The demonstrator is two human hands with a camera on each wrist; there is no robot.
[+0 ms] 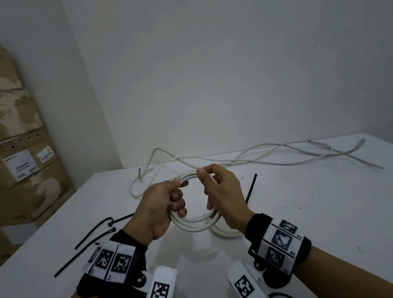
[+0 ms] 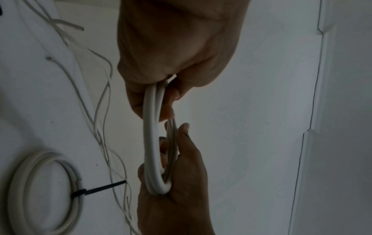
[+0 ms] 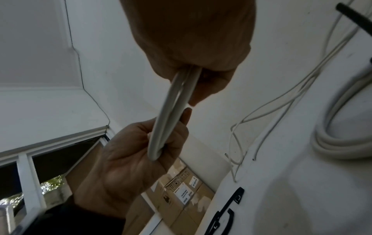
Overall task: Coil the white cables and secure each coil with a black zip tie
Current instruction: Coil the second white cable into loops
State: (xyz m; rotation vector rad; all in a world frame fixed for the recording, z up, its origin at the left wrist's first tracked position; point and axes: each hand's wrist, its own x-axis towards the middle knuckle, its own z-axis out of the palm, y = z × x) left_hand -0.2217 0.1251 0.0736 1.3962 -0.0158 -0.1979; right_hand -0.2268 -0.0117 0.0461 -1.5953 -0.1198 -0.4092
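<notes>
A: Count?
B: Two white coils: one at frame centre [image 1: 193, 223], thick, round, gripped by left hand [image 1: 162, 207] & right hand [image 1: 221, 192]; one tied coil [image 2: 46, 190] on table [image 1: 316, 209] (blurry).
A: Ties?
B: Approx. four loose zip ties [image 1: 95, 233], lower left.

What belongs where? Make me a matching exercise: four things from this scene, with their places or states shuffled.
1. unfinished coil
2. tied coil
3. loose cables
4. spare zip ties

A. far side of the table
B. left part of the table
C. gripped by left hand and right hand
D. lying flat, bound in black

Pairs: 1-C, 2-D, 3-A, 4-B
</notes>
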